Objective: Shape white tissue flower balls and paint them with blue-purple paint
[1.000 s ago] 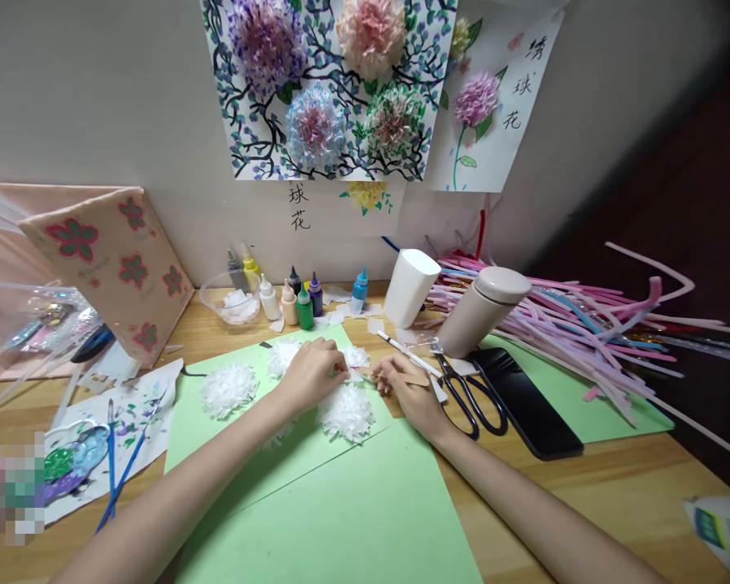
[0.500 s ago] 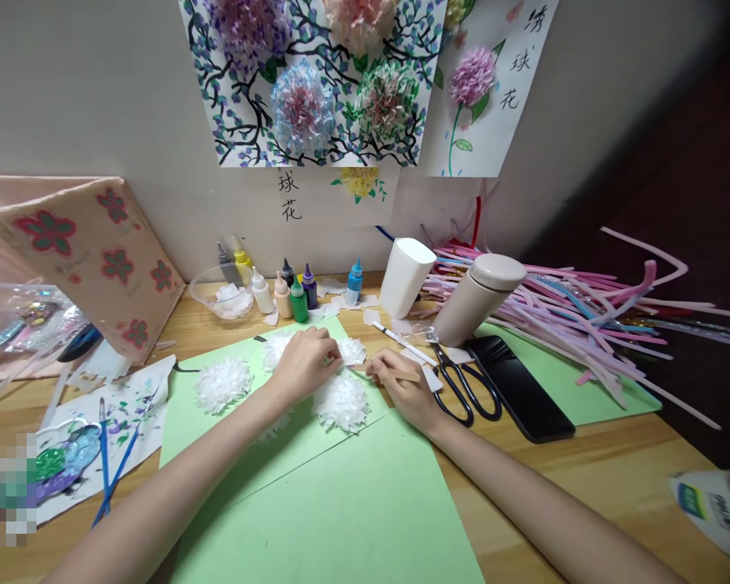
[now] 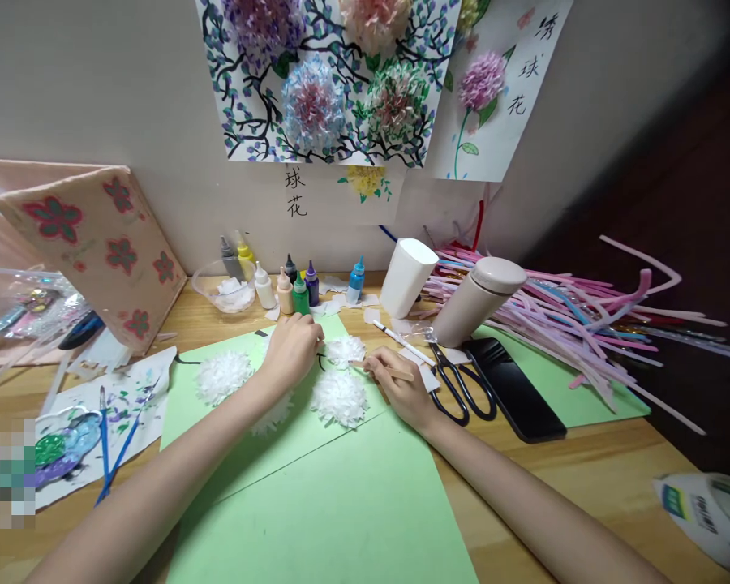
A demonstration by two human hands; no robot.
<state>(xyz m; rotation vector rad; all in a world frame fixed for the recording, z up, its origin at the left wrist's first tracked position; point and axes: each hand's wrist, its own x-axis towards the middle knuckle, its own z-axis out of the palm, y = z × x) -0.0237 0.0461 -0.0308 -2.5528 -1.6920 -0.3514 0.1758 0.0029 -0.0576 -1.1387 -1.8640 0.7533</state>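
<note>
- Over pale green paper sheets (image 3: 328, 495), the left hand (image 3: 293, 349) has its fingers curled; whether they pinch anything cannot be told.
- Near the sheets' right edge, the right hand (image 3: 398, 385) grasps a thin tan wooden stick (image 3: 403, 375) between thumb and fingers, its tip close to the small ruffled white paper flower (image 3: 345, 351).
- Just in front of that flower, on the green paper, lies a larger fluffy white paper flower (image 3: 339, 397); a round white paper flower (image 3: 224, 377) sits farther left, and a half-hidden white flower (image 3: 273, 414) shows beside the left forearm.
- Right of the right hand lie a slim white pen (image 3: 405, 344), black-handled metal scissors (image 3: 441, 373) and a flat black phone (image 3: 514, 389).
- Beyond the hands stand small plastic paint bottles, the green one (image 3: 300, 297) among them, and a white rounded container (image 3: 407, 278).
</note>
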